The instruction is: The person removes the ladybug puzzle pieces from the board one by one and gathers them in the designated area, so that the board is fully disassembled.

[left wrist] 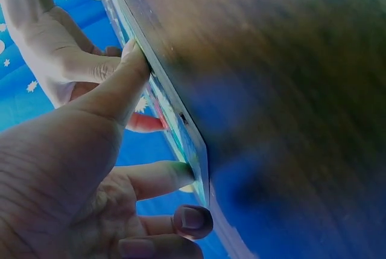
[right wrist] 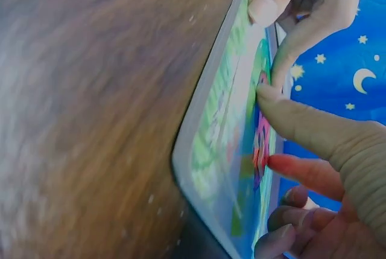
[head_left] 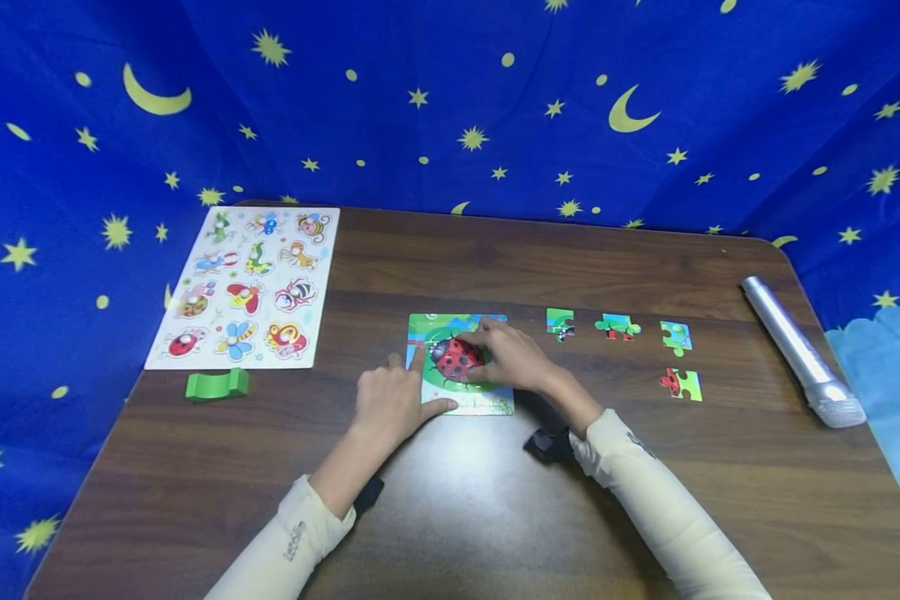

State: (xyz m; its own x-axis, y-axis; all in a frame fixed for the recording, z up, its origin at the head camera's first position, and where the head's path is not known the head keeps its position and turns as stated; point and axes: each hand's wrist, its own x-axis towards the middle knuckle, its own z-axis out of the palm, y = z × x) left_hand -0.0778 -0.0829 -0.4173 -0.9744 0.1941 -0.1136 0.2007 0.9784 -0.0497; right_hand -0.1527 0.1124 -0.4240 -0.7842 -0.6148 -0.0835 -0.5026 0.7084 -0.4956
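A square puzzle board (head_left: 487, 402) with a green and blue printed scene lies mid-table. At its centre is a red ladybug puzzle piece (head_left: 450, 362) with black spots. My right hand (head_left: 516, 354) curves over the ladybug from the right, thumb and fingertips at its edges. In the right wrist view, the red of the ladybug piece (right wrist: 261, 141) shows between thumb and index finger. My left hand (head_left: 390, 396) presses the board's left side with a straight index finger, its thumb along the near edge. In the left wrist view, the board's edge (left wrist: 188, 132) runs beside those fingertips.
Several loose jigsaw pieces (head_left: 618, 326) lie to the right of the board. Farther right is a silver microphone (head_left: 802, 354). A white insect peg board (head_left: 258, 283) lies at the back left, a green arched block (head_left: 217, 385) before it. A blue star-patterned curtain (head_left: 435, 117) hangs behind.
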